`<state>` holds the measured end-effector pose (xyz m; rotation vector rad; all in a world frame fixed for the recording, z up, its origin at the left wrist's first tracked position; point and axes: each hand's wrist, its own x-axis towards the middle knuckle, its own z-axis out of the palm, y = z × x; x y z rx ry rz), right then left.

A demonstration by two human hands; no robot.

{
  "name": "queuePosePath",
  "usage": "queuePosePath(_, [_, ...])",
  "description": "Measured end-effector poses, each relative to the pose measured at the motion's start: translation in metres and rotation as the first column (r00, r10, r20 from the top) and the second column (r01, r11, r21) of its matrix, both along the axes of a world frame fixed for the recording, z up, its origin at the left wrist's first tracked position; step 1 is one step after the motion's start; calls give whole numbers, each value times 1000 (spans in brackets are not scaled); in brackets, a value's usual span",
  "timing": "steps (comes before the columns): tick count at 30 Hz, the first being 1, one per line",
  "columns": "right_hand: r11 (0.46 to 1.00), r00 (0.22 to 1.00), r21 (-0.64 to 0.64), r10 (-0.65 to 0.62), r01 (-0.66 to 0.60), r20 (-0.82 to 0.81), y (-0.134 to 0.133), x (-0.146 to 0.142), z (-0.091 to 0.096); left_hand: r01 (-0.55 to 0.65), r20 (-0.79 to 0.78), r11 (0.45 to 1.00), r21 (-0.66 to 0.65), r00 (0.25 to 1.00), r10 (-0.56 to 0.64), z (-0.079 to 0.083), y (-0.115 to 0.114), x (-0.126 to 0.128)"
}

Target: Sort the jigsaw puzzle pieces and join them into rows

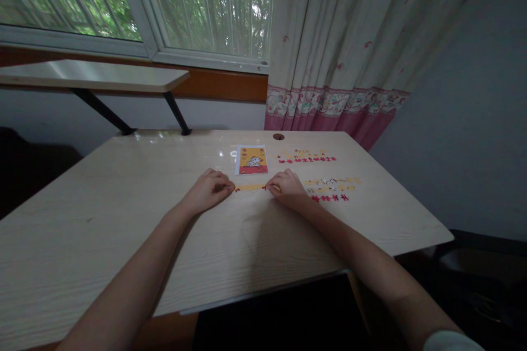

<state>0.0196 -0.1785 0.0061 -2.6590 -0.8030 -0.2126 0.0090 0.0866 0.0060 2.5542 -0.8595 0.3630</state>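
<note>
A narrow strip of joined yellow jigsaw puzzle pieces (250, 187) lies flat on the table between my hands. At its left end my left hand (209, 189) is closed, thumb and forefinger pinched at the edge. My right hand (286, 184) pinches the strip's right end in the same way, its other fingers curled. Just behind the strip lies a picture card (252, 160) with a white cartoon animal on yellow and red. To the right, loose puzzle pieces (329, 188) are laid out in rows, yellow, white and red; my right hand partly hides the nearest ones.
More loose pieces (307, 159) lie in rows farther back on the right. The light wooden table (123, 219) has a round cable hole (279, 136) near its back edge. A raised shelf (94, 77) on black legs stands at the back left. A curtain (329, 66) hangs behind.
</note>
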Motion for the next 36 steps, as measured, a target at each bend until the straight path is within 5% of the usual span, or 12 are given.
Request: queuePosePath(36, [994,993,27,109,-107,-54,-15,12,11,-24,16,1000,-3,1000,24,-3,-1,-1])
